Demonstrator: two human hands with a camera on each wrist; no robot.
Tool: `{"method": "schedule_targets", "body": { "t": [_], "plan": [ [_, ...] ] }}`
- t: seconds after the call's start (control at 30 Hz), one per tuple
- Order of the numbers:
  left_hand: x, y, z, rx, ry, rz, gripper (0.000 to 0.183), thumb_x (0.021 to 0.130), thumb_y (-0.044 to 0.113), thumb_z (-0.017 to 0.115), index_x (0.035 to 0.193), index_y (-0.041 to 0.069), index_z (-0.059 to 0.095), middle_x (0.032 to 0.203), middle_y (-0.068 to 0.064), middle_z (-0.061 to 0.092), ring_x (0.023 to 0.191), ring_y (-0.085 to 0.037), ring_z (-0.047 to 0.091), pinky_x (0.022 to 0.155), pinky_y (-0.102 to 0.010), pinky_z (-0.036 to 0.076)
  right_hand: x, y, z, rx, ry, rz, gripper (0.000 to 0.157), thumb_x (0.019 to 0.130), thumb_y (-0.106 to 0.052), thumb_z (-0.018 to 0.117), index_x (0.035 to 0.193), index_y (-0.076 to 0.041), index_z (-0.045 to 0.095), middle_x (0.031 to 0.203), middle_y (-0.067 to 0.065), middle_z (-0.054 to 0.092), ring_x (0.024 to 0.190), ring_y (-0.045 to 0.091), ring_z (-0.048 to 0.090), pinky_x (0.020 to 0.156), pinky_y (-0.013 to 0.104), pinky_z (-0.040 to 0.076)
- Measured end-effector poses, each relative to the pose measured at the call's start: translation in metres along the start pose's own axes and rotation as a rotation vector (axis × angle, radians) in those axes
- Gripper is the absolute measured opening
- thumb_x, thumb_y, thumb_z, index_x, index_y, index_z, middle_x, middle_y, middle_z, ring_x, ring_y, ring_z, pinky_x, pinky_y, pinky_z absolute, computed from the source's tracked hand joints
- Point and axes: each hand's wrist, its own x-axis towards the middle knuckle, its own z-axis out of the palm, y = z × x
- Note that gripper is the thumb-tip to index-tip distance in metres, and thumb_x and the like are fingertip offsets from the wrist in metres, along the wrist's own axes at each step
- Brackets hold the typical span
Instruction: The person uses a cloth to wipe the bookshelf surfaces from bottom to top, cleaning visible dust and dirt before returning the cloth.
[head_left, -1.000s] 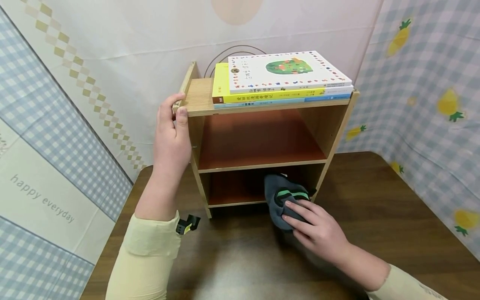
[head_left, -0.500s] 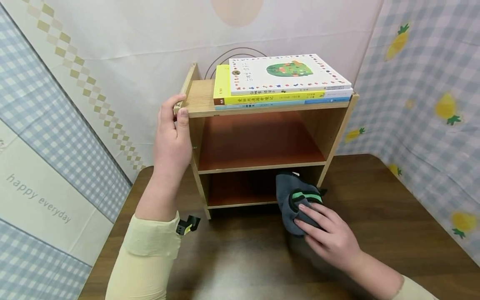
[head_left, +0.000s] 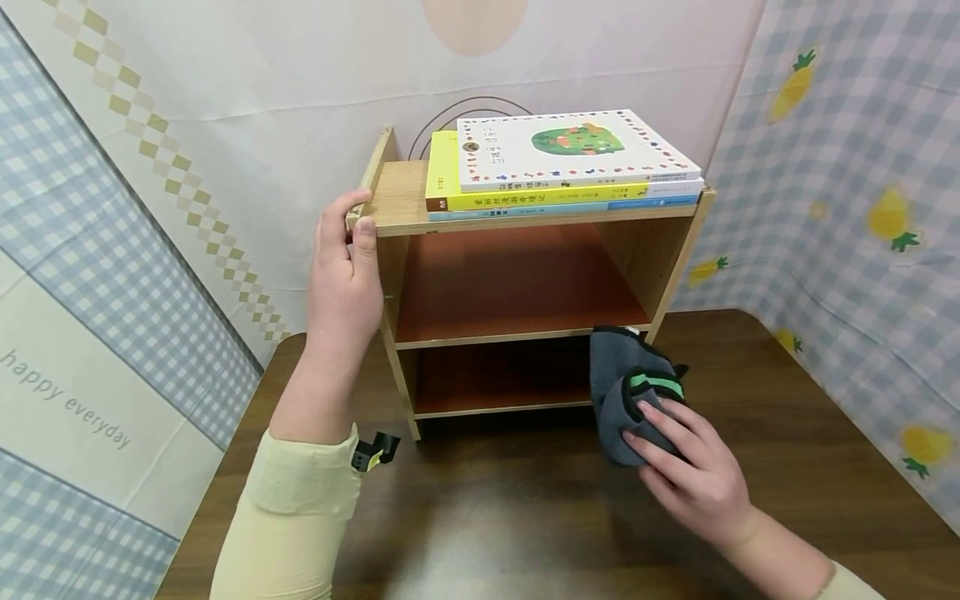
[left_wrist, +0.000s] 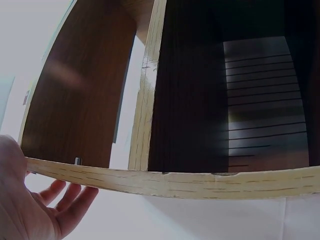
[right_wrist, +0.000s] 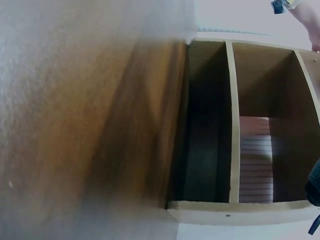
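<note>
The grey cloth [head_left: 617, 417], with black edging and a green stripe [head_left: 655, 383], is held up at the right front of the shelf unit [head_left: 525, 337], overlapping the foot of the right side panel in the head view; whether it touches the wood cannot be determined. The right hand [head_left: 697, 479] grips it, fingers curled over the bunched part just below the stripe. The left hand [head_left: 341, 275] holds the top of the left side panel [head_left: 378, 158], thumb at the front edge, fingers round the outside. In judgement, the cloth should be light, soft, not fragile and, being matt, unlikely to slip; the bunched part is the proper place to hold, as the upper part may flop. The unit appears stiff and heavier, best held by a panel edge; the stacked books [head_left: 570, 150] on top could slide if it tips. Against one second earlier, the cloth has shifted right and slightly upward, exposing more of the lower compartment [head_left: 480, 379]; the left hand's grip is unchanged.
</note>
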Motion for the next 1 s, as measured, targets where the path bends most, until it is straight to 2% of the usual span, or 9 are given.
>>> {"method": "schedule_targets", "body": {
  "t": [0.27, 0.47, 0.77, 0.87, 1.0],
  "plan": [
    [-0.001, 0.001, -0.001, 0.002, 0.002, -0.005, 0.041, 0.106, 0.047, 0.038, 0.142, 0.029, 0.046, 0.149, 0.003, 0.042, 0.117, -0.020, 0.045, 0.093, -0.046, 0.038, 0.008, 0.004, -0.008, -0.066, 0.137, 0.058, 0.030, 0.096, -0.022, 0.067, 0.083, 0.004, 0.074, 0.102, 0.028, 0.069, 0.099, 0.045, 0.061, 0.103, 0.035, 0.043],
    [-0.001, 0.001, -0.001, 0.004, -0.003, -0.007, 0.041, 0.105, 0.047, 0.039, 0.142, 0.030, 0.046, 0.150, 0.003, 0.041, 0.114, -0.022, 0.047, 0.092, -0.046, 0.040, 0.005, 0.007, -0.009, -0.122, 0.242, 0.126, 0.032, 0.094, -0.023, 0.067, 0.082, 0.006, 0.071, 0.102, 0.027, 0.066, 0.104, 0.044, 0.060, 0.103, 0.037, 0.043],
    [-0.001, 0.001, -0.001, -0.013, -0.006, 0.008, 0.041, 0.106, 0.046, 0.039, 0.142, 0.028, 0.046, 0.149, -0.001, 0.042, 0.111, -0.023, 0.046, 0.093, -0.046, 0.039, -0.004, 0.020, -0.006, -0.185, 0.269, 0.299, 0.036, 0.094, -0.027, 0.063, 0.086, 0.007, 0.067, 0.105, 0.031, 0.060, 0.109, 0.037, 0.056, 0.104, 0.031, 0.039],
    [-0.001, 0.001, -0.001, -0.008, -0.006, 0.009, 0.041, 0.106, 0.046, 0.038, 0.142, 0.028, 0.046, 0.148, -0.003, 0.042, 0.109, -0.023, 0.045, 0.091, -0.046, 0.038, -0.005, 0.024, -0.003, -0.198, 0.256, 0.331, 0.037, 0.095, -0.028, 0.062, 0.089, 0.008, 0.066, 0.108, 0.033, 0.059, 0.105, 0.040, 0.054, 0.104, 0.029, 0.037],
    [-0.002, 0.002, -0.001, -0.004, -0.007, 0.006, 0.041, 0.106, 0.046, 0.038, 0.142, 0.028, 0.045, 0.144, -0.005, 0.043, 0.105, -0.024, 0.043, 0.088, -0.045, 0.037, -0.016, 0.037, 0.001, -0.210, 0.195, 0.353, 0.041, 0.096, -0.032, 0.061, 0.094, 0.008, 0.067, 0.112, 0.033, 0.058, 0.103, 0.048, 0.052, 0.105, 0.029, 0.036]
  ]
}}
